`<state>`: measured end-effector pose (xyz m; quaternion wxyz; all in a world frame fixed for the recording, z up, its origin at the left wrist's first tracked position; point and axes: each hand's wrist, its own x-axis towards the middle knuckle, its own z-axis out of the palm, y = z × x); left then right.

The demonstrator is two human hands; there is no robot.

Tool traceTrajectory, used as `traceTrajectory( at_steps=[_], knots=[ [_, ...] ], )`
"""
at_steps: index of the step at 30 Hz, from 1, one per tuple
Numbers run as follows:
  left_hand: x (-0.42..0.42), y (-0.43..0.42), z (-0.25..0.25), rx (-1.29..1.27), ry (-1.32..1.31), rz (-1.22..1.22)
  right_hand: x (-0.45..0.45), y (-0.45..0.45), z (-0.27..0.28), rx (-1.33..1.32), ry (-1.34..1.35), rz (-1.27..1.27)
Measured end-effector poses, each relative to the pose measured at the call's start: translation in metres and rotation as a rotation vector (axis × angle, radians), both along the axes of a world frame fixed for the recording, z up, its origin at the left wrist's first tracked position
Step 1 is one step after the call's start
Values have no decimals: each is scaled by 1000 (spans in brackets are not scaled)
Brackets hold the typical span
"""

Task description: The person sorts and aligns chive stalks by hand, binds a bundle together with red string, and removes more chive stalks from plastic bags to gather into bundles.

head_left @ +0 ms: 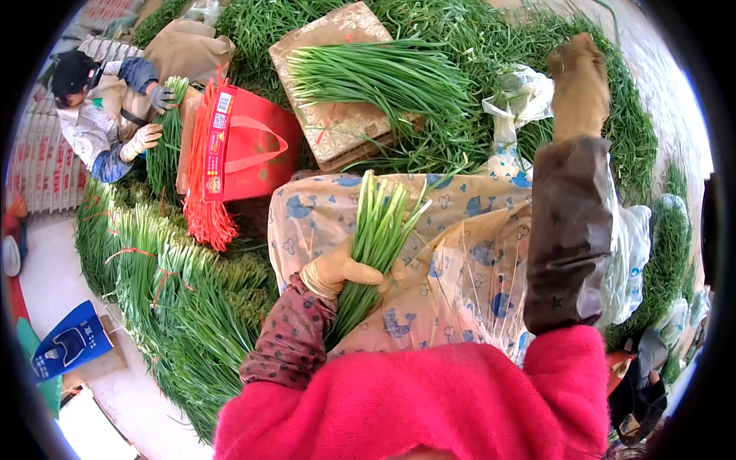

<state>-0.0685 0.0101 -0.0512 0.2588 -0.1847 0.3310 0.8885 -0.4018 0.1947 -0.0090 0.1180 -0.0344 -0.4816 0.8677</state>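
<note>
While the left hand (pixel 343 272) grips stalks (pixel 377 234), the right hand (pixel 580 88), grip unclear, hovers near heap's edge (pixel 642 138).

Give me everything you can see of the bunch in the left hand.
The bunch of long green stalks looks fresh, slender and loosely fanned at the top, where the cut-looking ends are pale. Lower down it turns deeper green and slants toward the wearer, its far end out of sight near the spotted sleeve and pink top. The gloved left hand grips it around the middle, thumb across the front. It lies over the patterned sheet. No tie shows on the visible part.
</note>
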Motion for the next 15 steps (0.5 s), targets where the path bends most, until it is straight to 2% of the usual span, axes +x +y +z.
traceTrajectory(
  at_steps=[2,4,6,10,11,12,14,15],
  knots=[
    [0,-2,-4,44,29,12,30,-2,-15,492,-109,260],
    [-3,-1,2,21,9,37,84,-2,-27,675,-154,694],
    [-1,-2,4,10,-41,85,137,-4,-41,645,11,837],
    [-1,-3,5,-86,-74,95,186,-9,-28,855,23,1067],
    [-1,-4,6,-91,-69,84,192,-14,-28,808,-101,1119],
    [-2,-3,5,-91,-65,78,192,-17,-26,809,-100,1111],
    [-3,-1,4,-100,-67,60,188,-20,-22,903,-183,1256],
    [-3,0,5,-98,-67,64,188,-19,-24,849,-220,1286]
  ],
)
